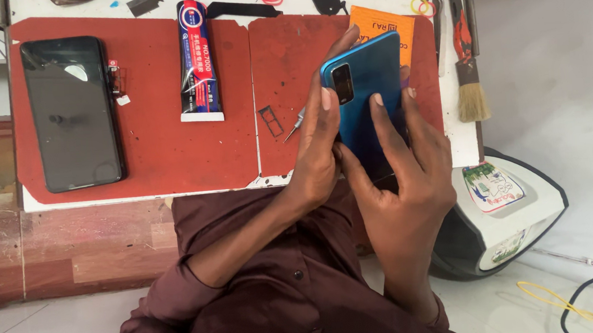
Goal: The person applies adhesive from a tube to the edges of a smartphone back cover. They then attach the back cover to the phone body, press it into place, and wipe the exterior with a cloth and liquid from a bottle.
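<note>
While it is gripped by both hands, a blue phone is held up over the red mat.
Far left of the left hand a black phone and a glue tube are seen; the blue phone is clamped between it and the right hand, with a brush to the right.

Dark phone screen lies face up, unlit, on the red mat's left half. Glue tube — red-and-blue label, white crimped end — lies near the mat seam. Orange card package sits at the mat's top right, partly hidden. Colourful sticker on the white-black device off the table's right edge.
</note>
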